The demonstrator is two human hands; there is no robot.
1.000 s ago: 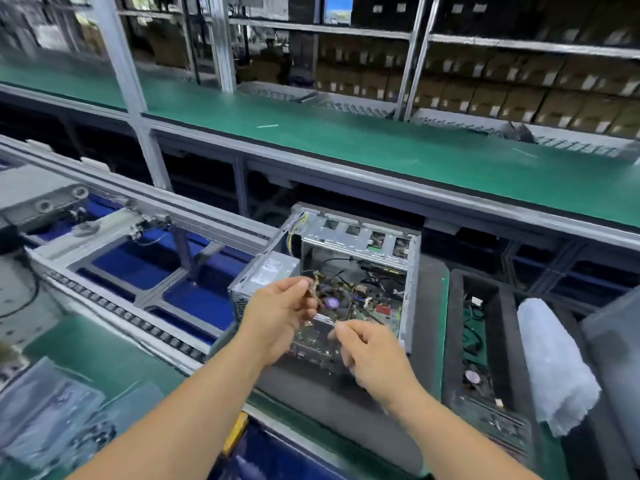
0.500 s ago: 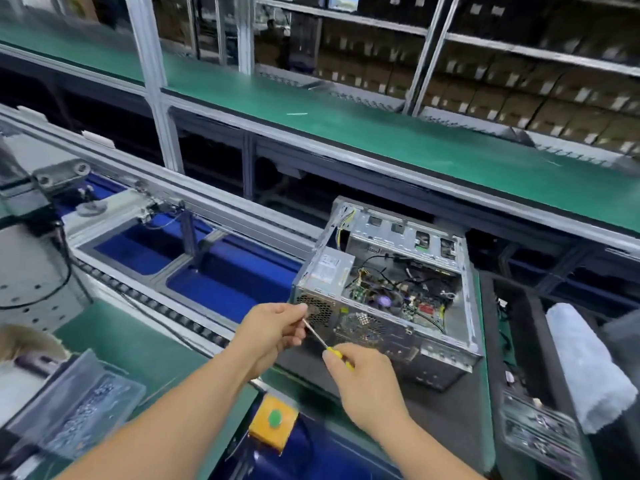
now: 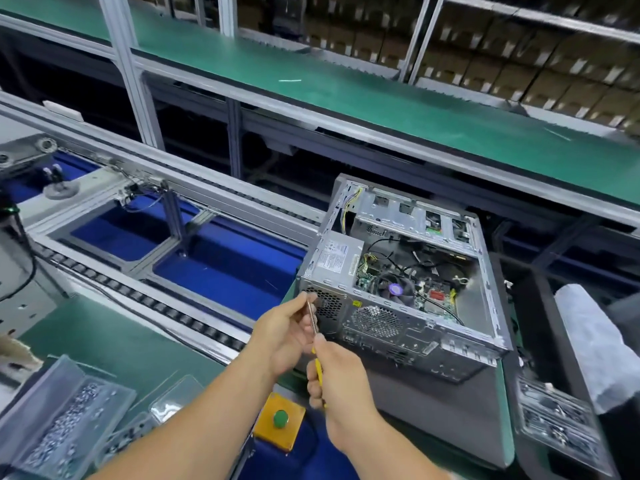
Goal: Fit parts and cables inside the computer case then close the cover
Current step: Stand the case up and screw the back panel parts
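Now my right hand and left hand grip the screwdriver, swung upright, nearer the case.

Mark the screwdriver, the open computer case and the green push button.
screwdriver [image 3: 319, 370], head view, yellow handle.
computer case [image 3: 381, 341], head view, perforated rear panel.
green push button [image 3: 280, 419], head view, button cap.

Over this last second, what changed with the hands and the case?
Both hands drew back from the open grey metal computer case toward the person. The right hand and left hand keep gripping the yellow-handled screwdriver. The case remains uncovered.
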